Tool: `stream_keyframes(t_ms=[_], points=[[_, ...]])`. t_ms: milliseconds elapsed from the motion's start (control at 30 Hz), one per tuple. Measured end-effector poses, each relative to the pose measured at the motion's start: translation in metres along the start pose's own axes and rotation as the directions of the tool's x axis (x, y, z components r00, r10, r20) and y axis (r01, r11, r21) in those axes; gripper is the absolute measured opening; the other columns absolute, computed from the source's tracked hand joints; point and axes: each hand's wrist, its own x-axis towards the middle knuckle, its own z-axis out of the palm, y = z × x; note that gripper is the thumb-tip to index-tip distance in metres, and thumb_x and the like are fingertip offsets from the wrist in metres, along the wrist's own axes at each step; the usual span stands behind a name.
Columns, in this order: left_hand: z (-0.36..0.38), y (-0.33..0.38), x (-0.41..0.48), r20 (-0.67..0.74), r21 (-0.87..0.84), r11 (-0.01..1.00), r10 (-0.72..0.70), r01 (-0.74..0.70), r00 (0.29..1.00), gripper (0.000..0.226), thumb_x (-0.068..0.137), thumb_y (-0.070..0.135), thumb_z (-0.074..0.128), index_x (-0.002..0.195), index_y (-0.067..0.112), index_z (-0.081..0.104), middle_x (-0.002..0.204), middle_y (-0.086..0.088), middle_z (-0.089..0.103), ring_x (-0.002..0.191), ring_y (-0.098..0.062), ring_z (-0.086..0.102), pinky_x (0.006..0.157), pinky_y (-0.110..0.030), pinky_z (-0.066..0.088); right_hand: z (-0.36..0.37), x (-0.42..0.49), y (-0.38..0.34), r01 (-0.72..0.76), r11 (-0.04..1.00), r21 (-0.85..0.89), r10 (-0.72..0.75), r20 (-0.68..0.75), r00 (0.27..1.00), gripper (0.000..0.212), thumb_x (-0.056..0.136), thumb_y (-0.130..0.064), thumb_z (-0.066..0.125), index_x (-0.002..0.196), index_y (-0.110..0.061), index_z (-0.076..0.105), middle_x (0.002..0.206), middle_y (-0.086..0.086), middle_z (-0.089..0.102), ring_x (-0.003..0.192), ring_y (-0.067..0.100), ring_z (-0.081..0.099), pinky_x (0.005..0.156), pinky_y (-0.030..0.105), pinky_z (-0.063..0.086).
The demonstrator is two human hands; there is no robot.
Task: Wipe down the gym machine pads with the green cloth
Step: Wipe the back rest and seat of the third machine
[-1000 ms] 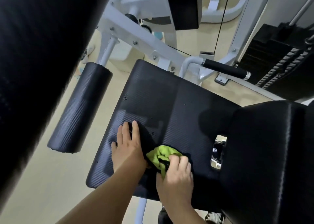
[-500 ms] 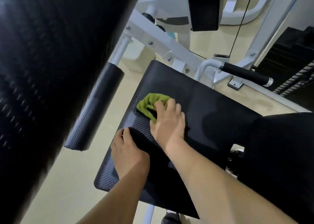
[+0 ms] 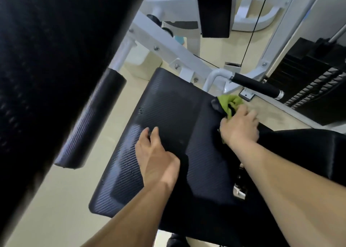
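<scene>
Green cloth (image 3: 231,103) bunched at the far right edge of the seat pad (image 3: 174,119), just short of the black handle grip (image 3: 256,87). Half a second earlier lay near the pad's far left corner; a second earlier, at the near middle. Swept, then, up the pad and across its far edge in one quick pass.

Right hand (image 3: 240,128) closed over the cloth, fingers curled down and pinching it against the pad, green showing beyond the fingertips and a scrap under the heel. Left hand (image 3: 156,157) flat on the middle of the pad, fingers loosely spread, braced there and holding nothing; barely shifted across all three moments.

A few droplets visible near the left edge and the near left corner, a dull sheen along the left side. Judged from this: seat pad mostly covered, left strip possibly missed or not yet dry.

Beyond it, roller pad (image 3: 89,121) off the left edge, back pad (image 3: 307,153) to the right, large dark pad (image 3: 46,59) filling the left of the view, none touched by the cloth here. White frame (image 3: 168,50) and weight stack (image 3: 310,74) further off. Probably next: a return stroke along the left strip, then the other pads.
</scene>
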Motion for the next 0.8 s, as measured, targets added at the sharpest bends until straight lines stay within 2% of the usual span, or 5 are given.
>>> stream_keyframes(t_ms=[67,200,400,667,800], points=[[0.011,0.019,0.003,0.014,-0.004,0.995,0.096,-0.096,0.995,0.077,0.083,0.005,0.054,0.155,0.021,0.033,0.164,0.001,0.015,0.149,-0.02,0.014,0.127,-0.039,0.015,-0.003,0.013,0.004,-0.156,0.984,0.082,0.159,-0.03,0.987,0.057,0.096,-0.036,0.06,0.142,-0.014,0.034,0.143,0.019,0.034,0.131,0.042,0.041,0.1,0.054,0.045],[0.026,0.055,0.019,0.112,0.166,0.966,0.182,-0.199,0.977,0.081,0.085,0.015,0.057,0.159,0.017,0.023,0.166,-0.008,0.006,0.153,-0.03,0.006,0.127,-0.046,0.007,0.019,-0.04,0.024,0.022,0.998,-0.051,-0.028,-0.104,0.994,0.052,0.092,-0.038,0.064,0.131,-0.015,0.037,0.127,0.019,0.039,0.109,0.04,0.053,0.082,0.049,0.054],[0.03,0.091,0.086,0.427,0.643,0.65,0.136,-0.406,0.894,0.141,0.071,0.064,0.08,0.16,0.015,-0.017,0.166,-0.016,-0.026,0.154,-0.042,-0.019,0.125,-0.059,-0.002,0.035,-0.082,0.045,0.028,0.998,-0.051,-0.028,0.01,1.0,0.057,0.083,-0.036,0.077,0.127,-0.015,0.049,0.117,0.015,0.045,0.102,0.038,0.058,0.087,0.046,0.051],[0.039,0.076,0.093,0.417,0.627,0.637,0.211,-0.448,0.884,0.146,0.064,0.072,0.081,0.161,0.021,-0.016,0.166,-0.011,-0.027,0.155,-0.039,-0.018,0.125,-0.058,0.01,-0.004,0.031,-0.004,-0.424,0.875,0.235,0.432,0.018,0.901,0.05,0.1,-0.036,0.053,0.138,-0.013,0.032,0.143,0.017,0.031,0.123,0.039,0.044,0.093,0.05,0.046],[0.041,0.072,0.094,0.389,0.607,0.657,0.245,-0.447,0.888,0.145,0.065,0.073,0.08,0.16,0.024,-0.017,0.167,-0.007,-0.028,0.155,-0.035,-0.02,0.127,-0.055,0.007,-0.005,0.05,-0.028,-0.262,0.954,0.148,0.273,-0.06,0.96,0.052,0.096,-0.037,0.057,0.139,-0.014,0.039,0.141,0.016,0.034,0.124,0.038,0.042,0.098,0.05,0.042]])
